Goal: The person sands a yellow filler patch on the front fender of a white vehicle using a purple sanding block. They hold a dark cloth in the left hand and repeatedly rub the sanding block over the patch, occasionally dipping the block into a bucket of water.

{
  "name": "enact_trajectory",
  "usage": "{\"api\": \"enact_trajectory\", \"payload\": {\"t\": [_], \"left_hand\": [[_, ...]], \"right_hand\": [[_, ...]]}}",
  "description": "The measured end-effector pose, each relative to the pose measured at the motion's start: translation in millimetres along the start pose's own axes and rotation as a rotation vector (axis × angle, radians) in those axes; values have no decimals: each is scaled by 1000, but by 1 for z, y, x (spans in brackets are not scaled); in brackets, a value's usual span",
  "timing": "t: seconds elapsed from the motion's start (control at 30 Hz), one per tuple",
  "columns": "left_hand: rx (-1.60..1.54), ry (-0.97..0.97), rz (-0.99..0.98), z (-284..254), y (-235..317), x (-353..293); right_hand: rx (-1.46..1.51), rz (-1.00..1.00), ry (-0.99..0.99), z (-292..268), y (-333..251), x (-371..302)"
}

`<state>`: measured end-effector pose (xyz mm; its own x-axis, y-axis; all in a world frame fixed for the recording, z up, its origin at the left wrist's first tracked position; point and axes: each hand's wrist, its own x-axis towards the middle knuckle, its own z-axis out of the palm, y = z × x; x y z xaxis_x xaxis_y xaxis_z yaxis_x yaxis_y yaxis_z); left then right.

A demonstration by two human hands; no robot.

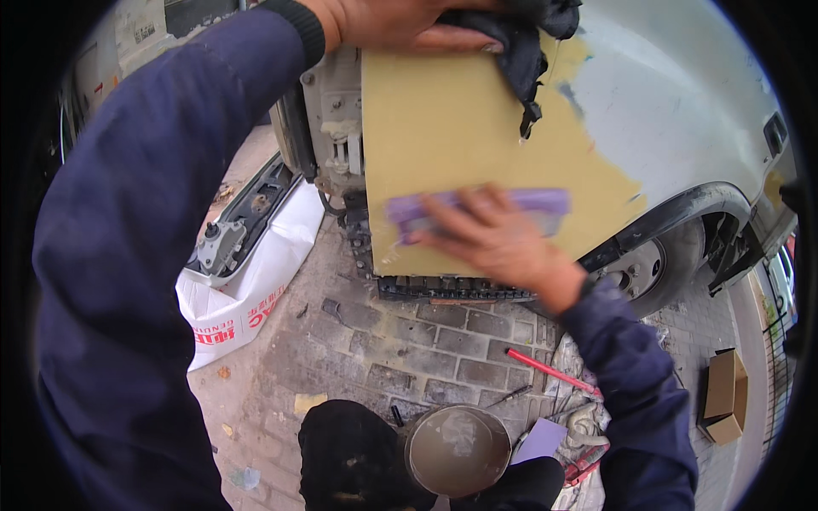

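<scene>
A vehicle's side panel is coated with a wide patch of yellow filler (452,119). Across its lower part lies a purple sanding block (550,202), apparently wrapped in sandpaper. My right hand (503,243), slightly blurred, grips the block from above and presses it to the filler. At the panel's top edge my left hand (409,25) is closed on a wet black cloth (517,64). One end of the cloth hangs down over the filler, with water at its tip. The far fingers of my left hand are cut off by the frame's upper edge.
Below, a bowl of murky water (458,451) stands between my knees. A red-handled tool (554,372) and a purple sheet (538,440) lie to its right. A white bag (273,264) holds a lamp part (226,247) at left. A cardboard box (724,396) sits far right, beyond the wheel (648,268).
</scene>
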<state>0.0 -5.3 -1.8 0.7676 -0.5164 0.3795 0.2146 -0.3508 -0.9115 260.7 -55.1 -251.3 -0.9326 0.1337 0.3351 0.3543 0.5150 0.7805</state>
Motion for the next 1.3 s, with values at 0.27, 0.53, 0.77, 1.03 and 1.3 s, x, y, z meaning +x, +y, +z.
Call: {"api": "enact_trajectory", "payload": {"t": [0.27,0.53,0.77,1.03,1.3], "left_hand": [[75,6,7,12,-3,-8],[53,-25,-20,5,0,-3],[74,1,-22,17,-4,-11],[11,-97,-66,-4,3,1],[42,-8,-23,8,-1,-6]], "right_hand": [[-34,169,181,-2,17,-22],[59,98,42,-12,15,-21],[-17,190,204,-4,21,-28],[25,59,80,2,-1,0],[-83,326,305,8,10,-14]]}}
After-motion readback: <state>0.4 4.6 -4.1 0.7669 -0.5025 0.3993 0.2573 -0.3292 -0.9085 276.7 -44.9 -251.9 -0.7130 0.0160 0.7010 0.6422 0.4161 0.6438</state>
